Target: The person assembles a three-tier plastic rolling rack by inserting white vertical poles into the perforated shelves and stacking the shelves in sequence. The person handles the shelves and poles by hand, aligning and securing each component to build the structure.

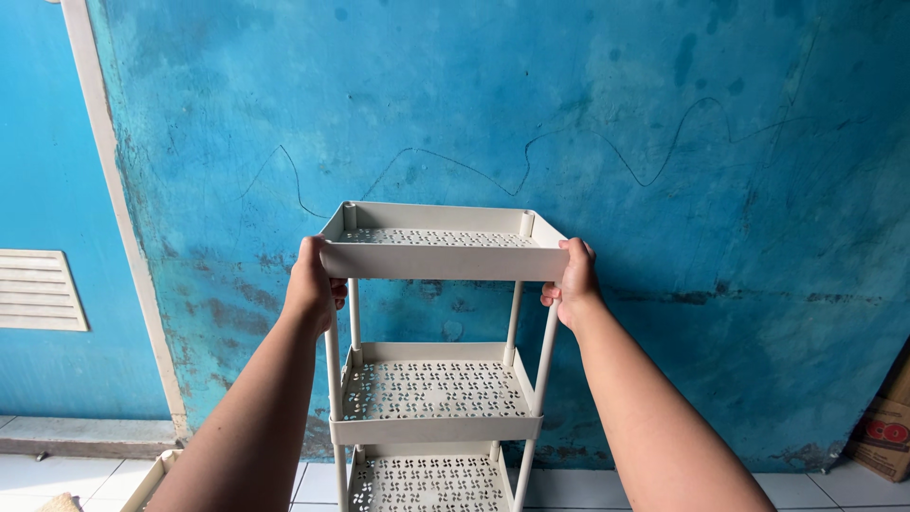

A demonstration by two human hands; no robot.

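1. Both arms reach forward and slightly upward from the bottom of the view, elbows low and forearms angled in toward each other.
2. The left hand [313, 283] is wrapped around the left front corner of the top tray [444, 261] of a cream plastic shelf rack [434, 389], fingers curled behind the rim and knuckles facing the camera.
3. The right hand [572, 281] clamps the right front corner of the same tray, fingers folded over the rim and thumb underneath (the thumb tip is only partly seen).
4. The rack stands upright between the hands, with three perforated trays stacked on thin corner poles; the middle tray [432, 429] sits below the wrists and the bottom tray [428, 484] runs off the lower edge of the view.
5. Just beyond the hands rises a blue wall [588, 123], patchy and cracked; the rack's back edge is near it, though I cannot tell whether they touch.
6. Left of the left forearm, another cream tray edge [152, 479] lies on the white tiled floor [57, 469], and a white vent [38, 289] sits in the wall farther left.
7. Right of the right arm there is open floor up to a cardboard box [883, 427] at the frame edge.
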